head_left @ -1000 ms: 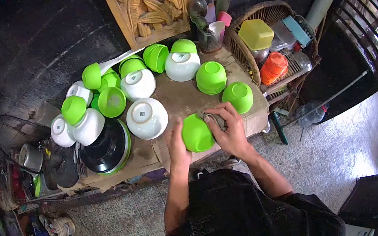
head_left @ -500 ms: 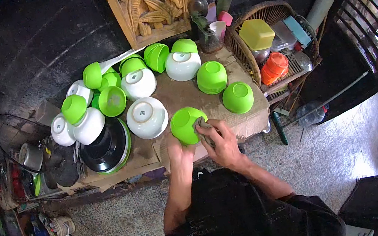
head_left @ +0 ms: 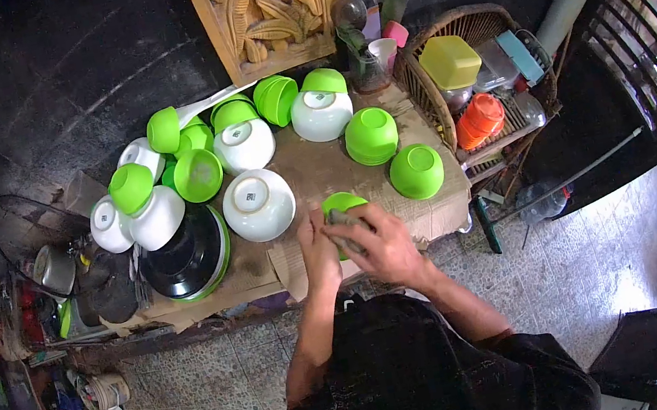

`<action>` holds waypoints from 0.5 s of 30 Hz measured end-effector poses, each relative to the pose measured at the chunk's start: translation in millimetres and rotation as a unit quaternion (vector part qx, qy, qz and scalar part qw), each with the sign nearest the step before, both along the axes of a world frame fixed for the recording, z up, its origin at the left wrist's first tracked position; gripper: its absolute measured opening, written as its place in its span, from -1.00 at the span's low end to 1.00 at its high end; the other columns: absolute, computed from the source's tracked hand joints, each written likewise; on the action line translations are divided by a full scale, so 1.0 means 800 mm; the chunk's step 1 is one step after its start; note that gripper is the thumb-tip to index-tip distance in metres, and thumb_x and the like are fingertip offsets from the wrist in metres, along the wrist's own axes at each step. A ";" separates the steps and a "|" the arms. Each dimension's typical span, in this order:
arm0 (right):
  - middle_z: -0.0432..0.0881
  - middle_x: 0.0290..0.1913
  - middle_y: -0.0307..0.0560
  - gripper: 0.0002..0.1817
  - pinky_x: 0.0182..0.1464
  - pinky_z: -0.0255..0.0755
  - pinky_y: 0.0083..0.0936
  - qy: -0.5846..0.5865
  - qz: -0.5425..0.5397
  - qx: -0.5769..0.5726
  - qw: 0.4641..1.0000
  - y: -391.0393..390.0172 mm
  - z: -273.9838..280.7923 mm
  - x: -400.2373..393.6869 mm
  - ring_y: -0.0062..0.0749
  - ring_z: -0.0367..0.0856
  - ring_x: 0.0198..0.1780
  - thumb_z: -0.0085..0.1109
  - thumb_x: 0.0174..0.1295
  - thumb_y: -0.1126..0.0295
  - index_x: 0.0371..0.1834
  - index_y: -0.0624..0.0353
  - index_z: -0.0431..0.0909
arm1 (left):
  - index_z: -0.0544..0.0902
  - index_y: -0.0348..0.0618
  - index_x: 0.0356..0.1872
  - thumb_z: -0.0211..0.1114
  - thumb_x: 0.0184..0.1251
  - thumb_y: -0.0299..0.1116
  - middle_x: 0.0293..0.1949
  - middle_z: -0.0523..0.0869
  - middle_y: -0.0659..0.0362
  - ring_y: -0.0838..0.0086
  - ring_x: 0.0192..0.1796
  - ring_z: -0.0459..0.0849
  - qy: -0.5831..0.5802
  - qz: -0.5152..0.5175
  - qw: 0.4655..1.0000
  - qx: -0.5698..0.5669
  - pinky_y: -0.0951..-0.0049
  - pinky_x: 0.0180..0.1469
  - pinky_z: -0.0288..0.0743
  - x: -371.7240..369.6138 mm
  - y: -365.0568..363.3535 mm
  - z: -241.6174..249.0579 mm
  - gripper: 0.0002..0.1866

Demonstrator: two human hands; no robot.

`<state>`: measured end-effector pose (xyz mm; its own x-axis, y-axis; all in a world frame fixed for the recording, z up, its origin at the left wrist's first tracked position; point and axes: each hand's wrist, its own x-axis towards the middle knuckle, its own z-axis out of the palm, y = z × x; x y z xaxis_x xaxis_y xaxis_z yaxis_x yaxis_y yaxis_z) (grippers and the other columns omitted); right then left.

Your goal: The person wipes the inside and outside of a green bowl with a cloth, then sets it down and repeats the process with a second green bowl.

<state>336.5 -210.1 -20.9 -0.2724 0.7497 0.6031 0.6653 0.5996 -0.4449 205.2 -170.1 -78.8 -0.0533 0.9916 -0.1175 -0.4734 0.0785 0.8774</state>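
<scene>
Just over the table's front edge, my left hand (head_left: 320, 255) grips a green bowl (head_left: 343, 201) that is mostly hidden behind both hands. My right hand (head_left: 387, 240) presses a crumpled grey cloth (head_left: 344, 233) against that bowl. Closest to them on the left is an upturned white bowl (head_left: 259, 205). To the right, an upturned green bowl (head_left: 416, 172) sits near a stack of green bowls (head_left: 371, 137). Farther back stands another white bowl (head_left: 321, 115) with a green one on top.
Cardboard (head_left: 314, 168) covers the table. More green and white bowls and a black lidded pot (head_left: 185, 255) crowd the left. A wicker basket (head_left: 422, 89) with plastic containers stands back right, beside a jar of utensils (head_left: 367, 72). A carved wooden panel (head_left: 266, 15) leans behind.
The green bowl in my left hand has turned, so less of it shows. My right hand and the cloth have shifted slightly left and down over it. The other bowls stay put.
</scene>
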 end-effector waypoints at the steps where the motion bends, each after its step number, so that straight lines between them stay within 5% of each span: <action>1: 0.62 0.02 -0.01 -0.58 -0.03 0.64 -0.22 0.031 -0.015 -0.029 0.999 0.003 0.003 0.003 -0.07 0.68 -0.04 0.46 0.15 0.47 0.12 -0.04 0.75 | 0.60 -0.24 -0.20 0.06 0.76 -0.17 -0.33 0.55 0.34 0.66 -0.29 0.44 0.040 0.021 0.999 0.003 0.46 -0.29 0.36 0.004 0.001 -0.002 -0.64; 6: 0.68 -0.10 0.10 -0.72 -0.03 0.60 -0.26 0.148 -0.083 -0.091 0.981 0.024 -0.002 0.024 0.00 0.72 -0.05 0.41 0.23 0.49 0.03 0.16 0.74 | 0.58 -0.26 -0.48 0.21 0.68 -0.16 -0.53 0.50 0.39 0.70 -0.39 0.40 0.193 -0.055 0.979 0.027 0.47 -0.34 0.32 0.000 -0.005 0.014 -0.53; 8: 0.74 -0.16 0.14 -0.73 -0.04 0.61 -0.27 0.211 -0.105 -0.172 0.956 0.033 -0.021 0.037 -0.06 0.76 -0.12 0.46 0.28 0.35 -0.04 0.28 0.73 | 0.61 -0.24 -0.48 0.28 0.63 -0.18 -0.53 0.54 0.40 0.73 -0.42 0.40 0.170 -0.097 0.978 0.068 0.49 -0.38 0.30 -0.001 -0.003 0.010 -0.57; 9: 0.79 -0.23 0.07 -0.64 -0.03 0.60 -0.36 0.210 -0.130 -0.301 0.921 0.025 0.010 0.039 -0.30 0.75 -0.17 0.47 0.34 0.22 -0.09 0.36 0.73 | 0.63 -0.20 -0.51 0.34 0.59 -0.21 -0.53 0.55 0.40 0.76 -0.45 0.43 0.104 -0.125 0.986 0.015 0.52 -0.42 0.28 -0.004 -0.005 0.018 -0.60; 13: 0.76 -0.27 -0.15 -0.55 -0.10 0.56 -0.46 0.275 -0.035 -0.358 0.892 0.026 -0.011 0.064 -0.59 0.63 -0.19 0.46 0.37 0.07 -0.08 0.33 0.75 | 0.68 -0.18 -0.45 0.36 0.56 -0.24 -0.50 0.64 0.36 0.75 -0.48 0.52 0.013 -0.155 0.988 -0.015 0.56 -0.44 0.36 -0.012 0.005 -0.002 -0.67; 15: 0.76 -0.26 -0.15 -0.54 -0.10 0.55 -0.47 0.312 -0.045 -0.408 0.857 0.023 -0.011 0.071 -0.57 0.64 -0.19 0.45 0.37 0.06 -0.06 0.33 0.75 | 0.73 -0.22 -0.29 0.31 0.58 -0.22 -0.40 0.76 0.23 0.56 -0.44 0.70 -0.103 -0.176 0.976 -0.080 0.47 -0.37 0.56 -0.009 0.006 0.007 -0.72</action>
